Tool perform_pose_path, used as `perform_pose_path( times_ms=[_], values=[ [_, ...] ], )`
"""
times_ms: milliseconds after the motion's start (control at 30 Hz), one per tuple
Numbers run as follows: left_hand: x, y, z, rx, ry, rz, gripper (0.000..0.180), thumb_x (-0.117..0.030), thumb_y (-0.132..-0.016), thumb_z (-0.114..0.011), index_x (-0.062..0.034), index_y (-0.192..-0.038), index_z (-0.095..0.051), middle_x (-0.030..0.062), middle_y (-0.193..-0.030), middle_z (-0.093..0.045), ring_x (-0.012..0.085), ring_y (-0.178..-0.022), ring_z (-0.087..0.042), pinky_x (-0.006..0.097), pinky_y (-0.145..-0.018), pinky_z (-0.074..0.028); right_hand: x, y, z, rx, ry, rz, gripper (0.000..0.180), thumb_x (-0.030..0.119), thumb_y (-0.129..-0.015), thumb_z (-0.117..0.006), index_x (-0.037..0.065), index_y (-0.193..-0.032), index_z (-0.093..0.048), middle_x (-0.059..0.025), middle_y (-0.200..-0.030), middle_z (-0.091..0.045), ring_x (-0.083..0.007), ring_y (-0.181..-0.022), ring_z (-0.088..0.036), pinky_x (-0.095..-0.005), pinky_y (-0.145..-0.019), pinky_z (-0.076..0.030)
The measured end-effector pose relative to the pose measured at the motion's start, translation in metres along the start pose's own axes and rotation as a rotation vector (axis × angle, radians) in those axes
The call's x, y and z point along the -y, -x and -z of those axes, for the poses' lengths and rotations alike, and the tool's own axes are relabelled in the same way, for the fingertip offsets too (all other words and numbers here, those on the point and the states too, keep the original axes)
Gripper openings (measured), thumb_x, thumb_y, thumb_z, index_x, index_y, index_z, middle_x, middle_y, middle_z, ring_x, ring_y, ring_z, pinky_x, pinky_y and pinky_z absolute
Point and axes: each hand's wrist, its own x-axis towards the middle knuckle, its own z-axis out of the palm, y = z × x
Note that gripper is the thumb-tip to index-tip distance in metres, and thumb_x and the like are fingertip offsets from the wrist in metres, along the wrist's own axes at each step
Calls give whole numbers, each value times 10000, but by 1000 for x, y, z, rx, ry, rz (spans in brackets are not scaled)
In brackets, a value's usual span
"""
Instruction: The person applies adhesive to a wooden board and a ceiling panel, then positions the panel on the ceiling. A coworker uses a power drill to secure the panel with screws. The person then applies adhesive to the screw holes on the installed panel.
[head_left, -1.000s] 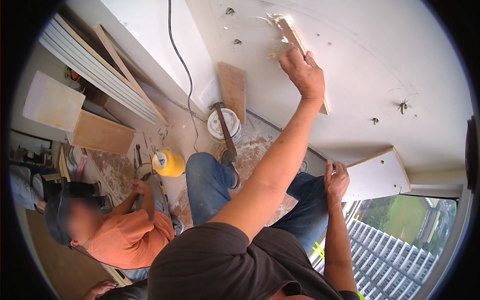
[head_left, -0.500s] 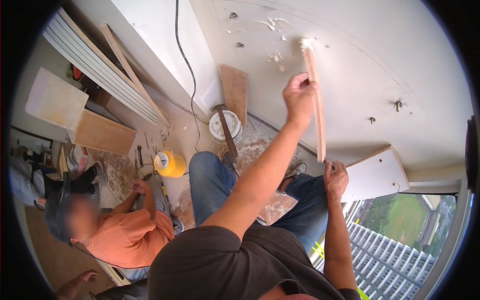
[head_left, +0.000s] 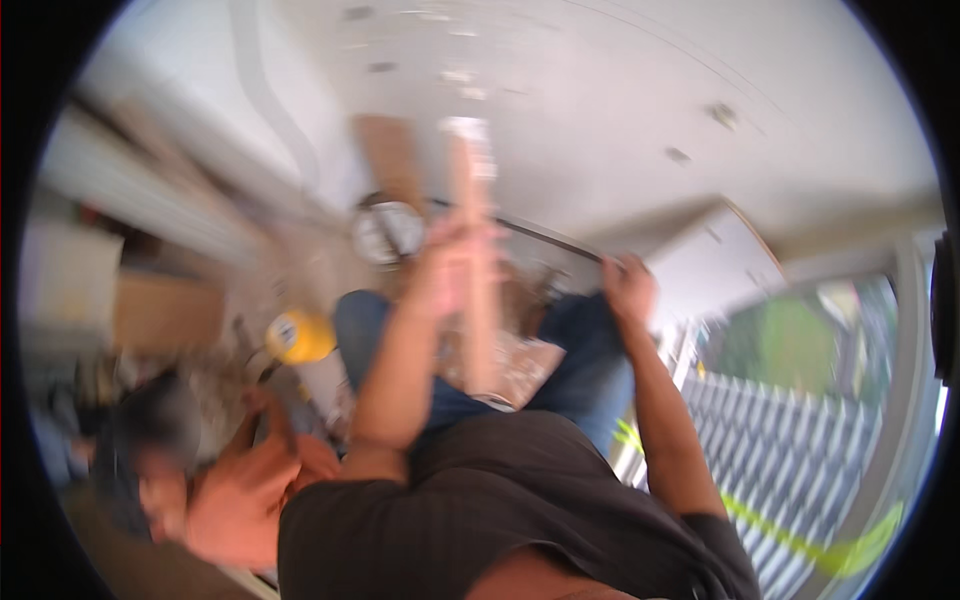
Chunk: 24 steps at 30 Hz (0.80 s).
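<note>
My left hand [head_left: 445,270], smeared by motion, is wrapped around a long narrow wooden strip [head_left: 484,340]. The strip stands nearly upright in the view, with white paste [head_left: 467,128] on its far end. Its near end reaches down between my knees. By my right knee is my right hand [head_left: 630,290], its fingers loosely bent and apart, near a white board [head_left: 715,255]; I make out nothing in it. Pale blurred patches of paste [head_left: 460,77] mark the white wall [head_left: 600,130] beyond the strip.
A white bucket [head_left: 388,232] with a dark hammer lying across it stands by the wall, beside a leaning brown board [head_left: 388,150]. To the left are a yellow container [head_left: 300,337] and a seated person in an orange shirt [head_left: 245,500]. A window [head_left: 800,400] is at the right.
My left hand has drawn the wooden strip back from the wall, toward my body and to the left. My right hand stays by my knee. The whole view has shifted and blurred.
</note>
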Motion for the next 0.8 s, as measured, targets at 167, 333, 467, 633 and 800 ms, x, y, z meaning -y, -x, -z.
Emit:
perform_pose_path(
  times_ms=[167, 333, 467, 633, 800],
  values=[
    [-53, 76, 36, 51, -205, -83, 559, -145, -977, -649, -14, -1487, -464, 153, -1126, -644, 199, -858, -650, 344, -674, -589, -53, -23, 47, -386, 208, 156, 430, 266, -891, -784, 10, -1225, -696, -232, -1376, -647, -428, -1308, -583, -516, -1104, -457],
    [-79, 156, 94, -115, -302, -130, 572, -210, -1017, -617, -60, -1537, -433, 139, -1209, -642, 220, -873, -659, 387, -694, -588, -173, -88, 125, -512, 640, 166, 575, 339, -851, -820, 5, -1285, -647, -248, -1351, -641, -445, -1286, -573, -551, -1086, -447],
    [-59, 220, 174, -523, -181, -228, 482, -204, -1064, -564, -77, -1516, -454, 157, -1341, -665, 228, -889, -692, 385, -713, -600, -259, -112, 145, -289, 894, 110, 820, 679, -862, -744, 38, -1368, -671, -244, -1363, -664, -426, -1283, -612, -544, -1090, -468],
    [-16, 259, 278, -1295, -661, 191, 181, -156, -959, -690, -46, -1103, -677, 117, -1037, -748, 207, -733, -698, 356, -694, -576, -259, -144, 152, -364, 654, -632, 943, 894, -911, -299, 164, -1337, -717, -129, -1313, -724, -393, -1233, -657, -594, -1077, -445],
    [-47, 259, 364, -1360, -1309, 605, 309, -172, -955, -616, -17, -1209, -702, 183, -1138, -760, 336, -1044, -747, 427, -863, -593, -221, -107, 160, -317, 998, -545, 825, 808, -886, -421, 124, -1151, -797, -158, -1210, -756, -384, -1140, -673, -579, -1033, -459]
  ],
)
